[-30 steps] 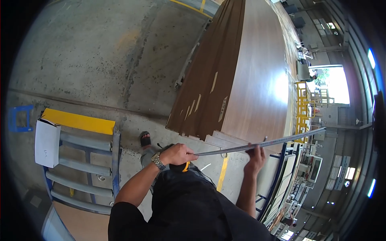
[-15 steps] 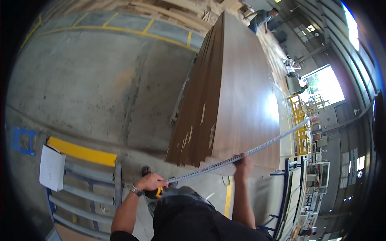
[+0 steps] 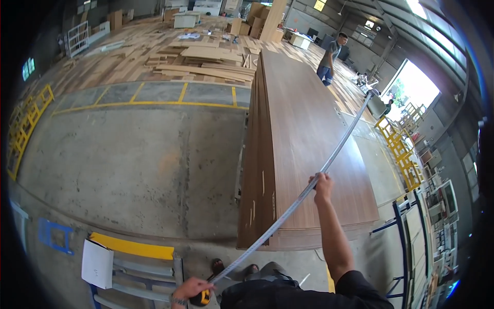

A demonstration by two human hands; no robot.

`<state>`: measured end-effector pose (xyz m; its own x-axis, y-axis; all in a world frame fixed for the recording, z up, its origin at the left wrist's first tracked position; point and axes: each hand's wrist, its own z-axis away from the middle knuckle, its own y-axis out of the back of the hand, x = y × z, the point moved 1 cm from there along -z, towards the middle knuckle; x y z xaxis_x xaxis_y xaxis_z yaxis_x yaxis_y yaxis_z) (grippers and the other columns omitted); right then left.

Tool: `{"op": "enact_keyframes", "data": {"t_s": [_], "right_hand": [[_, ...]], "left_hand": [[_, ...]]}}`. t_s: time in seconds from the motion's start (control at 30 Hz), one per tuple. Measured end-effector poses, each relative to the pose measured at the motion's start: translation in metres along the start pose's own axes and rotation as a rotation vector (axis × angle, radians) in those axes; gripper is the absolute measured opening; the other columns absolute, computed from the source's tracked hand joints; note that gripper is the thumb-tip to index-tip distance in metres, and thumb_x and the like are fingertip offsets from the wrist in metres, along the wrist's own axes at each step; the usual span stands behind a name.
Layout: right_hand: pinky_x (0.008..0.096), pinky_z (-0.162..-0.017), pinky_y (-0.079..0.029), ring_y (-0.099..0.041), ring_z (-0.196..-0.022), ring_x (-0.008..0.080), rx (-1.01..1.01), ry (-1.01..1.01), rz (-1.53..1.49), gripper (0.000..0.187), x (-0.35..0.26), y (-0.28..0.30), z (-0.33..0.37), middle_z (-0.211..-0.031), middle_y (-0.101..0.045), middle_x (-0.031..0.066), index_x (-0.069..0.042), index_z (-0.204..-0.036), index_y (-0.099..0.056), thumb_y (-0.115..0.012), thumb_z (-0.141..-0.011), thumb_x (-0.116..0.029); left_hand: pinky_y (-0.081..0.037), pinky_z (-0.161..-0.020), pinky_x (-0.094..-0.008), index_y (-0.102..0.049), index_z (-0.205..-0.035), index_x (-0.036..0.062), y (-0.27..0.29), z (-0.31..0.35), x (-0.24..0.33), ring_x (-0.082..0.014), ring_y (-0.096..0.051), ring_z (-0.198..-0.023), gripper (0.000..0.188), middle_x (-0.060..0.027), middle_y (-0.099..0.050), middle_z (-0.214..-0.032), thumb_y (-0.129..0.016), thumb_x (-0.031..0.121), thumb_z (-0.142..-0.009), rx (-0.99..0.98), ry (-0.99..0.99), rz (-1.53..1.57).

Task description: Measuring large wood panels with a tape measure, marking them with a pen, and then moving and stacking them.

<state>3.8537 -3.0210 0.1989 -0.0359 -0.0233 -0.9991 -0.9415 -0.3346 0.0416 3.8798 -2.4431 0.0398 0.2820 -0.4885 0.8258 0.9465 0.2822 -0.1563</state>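
Pointing up-right, extended tape measure, long axis diagonal

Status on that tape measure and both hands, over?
Left hand holding tape case; right hand gripping extended blade. Blade passes over brown panels. Another person near far end.

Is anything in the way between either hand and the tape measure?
Nothing visible: the right hand grips the extended tape blade, the left hand holds its case, and the brown panels show behind the blade.

Tape over panel stack, roller stand left.
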Motion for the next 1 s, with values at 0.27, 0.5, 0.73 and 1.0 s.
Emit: {"op": "enact_keyframes", "data": {"t_s": [0.27, 0.5, 0.73, 1.0], "right_hand": [[0.0360, -0.055, -0.057, -0.067, -0.059, 0.0248, -0.310, -0.170, -0.234, 0.011, 0.028, -0.080, 0.080, -0.073, -0.067, 0.0157, 0.002, -0.094, -0.055, -0.056, -0.097, -0.009], [0.0346, -0.049, -0.053, -0.069, -0.057, 0.0236, -0.419, -0.143, -0.184, 0.013, 0.019, -0.096, 0.082, -0.067, -0.066, 0.0130, 0.002, -0.083, -0.058, -0.061, -0.093, -0.006], [0.0376, -0.046, -0.055, -0.070, -0.056, 0.0286, -0.351, -0.196, -0.156, 0.004, -0.003, -0.168, -0.141, -0.068, -0.066, 0.0162, 0.006, -0.081, -0.058, -0.059, -0.085, 0.005], [0.0431, -0.082, -0.056, -0.072, -0.085, 0.0358, -0.206, -0.123, 0.181, 0.023, 0.010, -0.173, -0.262, -0.091, -0.073, 0.0220, 0.001, -0.093, -0.074, -0.071, -0.080, -0.017]], "left_hand": [[-0.051, -0.075, -0.0267, -0.073, -0.096, -0.0018, -0.045, -0.022, 0.069, -0.0122, -0.067, -0.077, 0.038, -0.0054, -0.073, -0.083, -0.054, 0.030, -0.103, 0.139, -0.019, 0.237], [-0.052, -0.072, -0.0269, -0.073, -0.094, -0.0028, -0.090, -0.111, 0.162, -0.0144, -0.068, -0.076, 0.036, -0.0075, -0.072, -0.084, -0.055, 0.027, -0.102, 0.421, -0.177, 0.227], [-0.053, -0.071, -0.0349, -0.073, -0.096, 0.0005, -0.180, 0.023, 0.128, -0.0199, -0.066, -0.075, 0.030, -0.0063, -0.071, -0.082, -0.063, 0.029, -0.096, 0.707, -0.113, -0.191], [-0.052, -0.065, -0.0371, -0.071, -0.101, -0.0009, -0.276, 0.015, 0.288, -0.0203, -0.064, -0.071, 0.037, -0.0122, -0.067, -0.079, -0.065, 0.035, -0.094, 0.498, -0.958, 0.102]]}}
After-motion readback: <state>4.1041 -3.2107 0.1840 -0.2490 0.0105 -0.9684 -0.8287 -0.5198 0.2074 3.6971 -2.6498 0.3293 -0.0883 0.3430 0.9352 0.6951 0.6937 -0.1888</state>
